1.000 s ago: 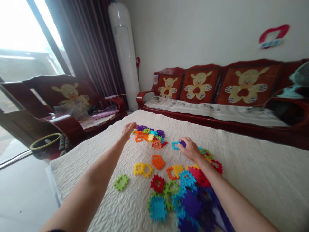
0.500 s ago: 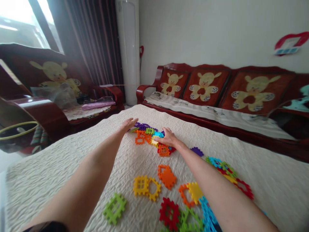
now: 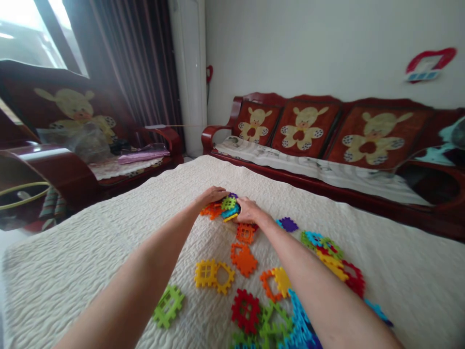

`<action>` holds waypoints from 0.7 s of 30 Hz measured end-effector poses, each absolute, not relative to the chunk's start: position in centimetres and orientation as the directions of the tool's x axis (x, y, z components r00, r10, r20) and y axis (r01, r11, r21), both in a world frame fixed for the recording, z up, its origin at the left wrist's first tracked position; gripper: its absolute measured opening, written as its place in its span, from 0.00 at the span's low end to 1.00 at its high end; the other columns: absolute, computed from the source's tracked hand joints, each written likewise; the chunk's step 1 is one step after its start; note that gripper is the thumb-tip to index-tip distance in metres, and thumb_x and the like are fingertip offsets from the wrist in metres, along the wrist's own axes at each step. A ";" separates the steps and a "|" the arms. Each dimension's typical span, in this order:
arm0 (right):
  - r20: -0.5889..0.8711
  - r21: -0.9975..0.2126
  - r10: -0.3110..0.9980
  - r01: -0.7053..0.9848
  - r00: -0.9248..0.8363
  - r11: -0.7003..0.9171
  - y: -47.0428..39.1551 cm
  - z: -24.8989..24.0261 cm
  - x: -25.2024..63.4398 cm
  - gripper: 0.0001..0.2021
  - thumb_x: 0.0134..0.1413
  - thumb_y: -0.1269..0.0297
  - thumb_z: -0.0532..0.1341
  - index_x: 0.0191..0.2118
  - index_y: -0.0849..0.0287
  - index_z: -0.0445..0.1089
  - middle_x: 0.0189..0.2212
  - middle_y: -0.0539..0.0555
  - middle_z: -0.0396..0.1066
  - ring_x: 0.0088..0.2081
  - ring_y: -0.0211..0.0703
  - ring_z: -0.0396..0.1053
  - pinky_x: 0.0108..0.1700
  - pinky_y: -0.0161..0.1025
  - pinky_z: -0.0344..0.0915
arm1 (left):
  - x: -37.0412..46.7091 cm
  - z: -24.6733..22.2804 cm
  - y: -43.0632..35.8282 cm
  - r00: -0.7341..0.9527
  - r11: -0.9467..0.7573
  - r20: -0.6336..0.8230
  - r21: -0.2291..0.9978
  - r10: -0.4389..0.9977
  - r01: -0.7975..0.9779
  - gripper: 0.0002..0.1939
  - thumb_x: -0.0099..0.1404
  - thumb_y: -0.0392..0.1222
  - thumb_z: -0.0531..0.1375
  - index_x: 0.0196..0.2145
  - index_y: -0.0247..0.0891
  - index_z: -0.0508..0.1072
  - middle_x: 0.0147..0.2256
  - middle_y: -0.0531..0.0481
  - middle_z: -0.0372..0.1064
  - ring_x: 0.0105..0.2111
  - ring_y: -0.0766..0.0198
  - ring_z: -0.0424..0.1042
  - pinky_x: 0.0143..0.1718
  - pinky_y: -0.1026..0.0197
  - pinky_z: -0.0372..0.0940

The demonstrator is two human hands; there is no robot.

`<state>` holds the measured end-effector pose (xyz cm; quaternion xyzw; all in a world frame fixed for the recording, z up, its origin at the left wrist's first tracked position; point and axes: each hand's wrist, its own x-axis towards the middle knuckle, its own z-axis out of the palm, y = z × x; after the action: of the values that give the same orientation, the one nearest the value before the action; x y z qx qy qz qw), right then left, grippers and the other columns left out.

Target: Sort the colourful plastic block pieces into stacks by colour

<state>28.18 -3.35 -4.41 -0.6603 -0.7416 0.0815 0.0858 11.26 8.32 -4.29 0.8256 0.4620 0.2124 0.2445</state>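
Both my hands meet round a bunched pile of plastic puzzle pieces [image 3: 228, 203] at the far middle of the quilted cover. My left hand [image 3: 213, 195] curls over the pile's left side, above some orange pieces [image 3: 210, 211]. My right hand [image 3: 249, 211] presses on its right side, beside blue and yellow pieces tilted on edge. Just in front lie an orange window piece [image 3: 245, 233] and an orange solid piece [image 3: 244, 260]. Nearer are yellow pieces [image 3: 206, 273], a green piece [image 3: 169, 306] and a red window piece [image 3: 246, 310].
Blue pieces [image 3: 300, 322] lie partly under my right forearm. Red, yellow and green pieces [image 3: 332, 261] lie to its right, with a purple piece [image 3: 289, 224] farther back. A wooden sofa [image 3: 305, 165] and an armchair [image 3: 69, 169] stand beyond the cover [image 3: 90, 232].
My hands have come closer together, squeezing the spread far pieces into a tighter pile. My left hand moved right onto the pieces. The view shifted slightly.
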 end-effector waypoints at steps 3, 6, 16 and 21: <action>0.064 -0.200 0.988 0.969 -0.138 0.148 -5.7 -3.8 28.6 0.26 0.42 0.56 0.66 0.51 0.56 0.69 0.47 0.59 0.69 0.49 0.52 0.67 0.52 0.44 0.61 | 12.4 -4.0 5.2 0.560 -0.499 0.099 0.599 0.822 0.627 0.21 0.63 0.54 0.52 0.45 0.43 0.78 0.47 0.49 0.75 0.45 0.59 0.72 0.49 0.64 0.63; 0.056 -0.192 0.992 0.974 -0.113 0.122 -8.2 -2.8 29.4 0.21 0.45 0.58 0.64 0.48 0.56 0.71 0.46 0.59 0.71 0.49 0.51 0.68 0.52 0.43 0.61 | 13.8 -3.6 2.1 0.597 -0.509 0.069 0.604 0.800 0.613 0.23 0.65 0.53 0.49 0.47 0.41 0.77 0.48 0.47 0.74 0.47 0.57 0.71 0.51 0.61 0.63; 0.064 -0.249 0.998 0.968 -0.026 0.041 -16.1 -0.7 33.3 0.11 0.43 0.69 0.61 0.35 0.56 0.77 0.40 0.55 0.75 0.42 0.43 0.72 0.43 0.33 0.64 | 21.0 -2.9 -7.0 0.645 -0.468 0.032 0.716 0.763 0.518 0.21 0.64 0.46 0.49 0.48 0.39 0.74 0.46 0.47 0.74 0.46 0.60 0.70 0.49 0.62 0.63; 0.094 -0.288 0.995 0.958 0.034 -0.005 -20.2 -0.2 36.3 0.12 0.44 0.69 0.59 0.36 0.55 0.77 0.39 0.53 0.76 0.40 0.42 0.72 0.41 0.32 0.63 | 24.3 -2.7 -11.4 0.656 -0.406 0.041 0.814 0.753 0.415 0.20 0.64 0.46 0.48 0.46 0.36 0.72 0.37 0.46 0.74 0.37 0.62 0.70 0.39 0.62 0.64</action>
<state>36.33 -20.23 -0.18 -0.7057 -0.6918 0.0681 0.1371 24.34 -11.38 -2.74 0.8126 0.3594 0.2065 0.4097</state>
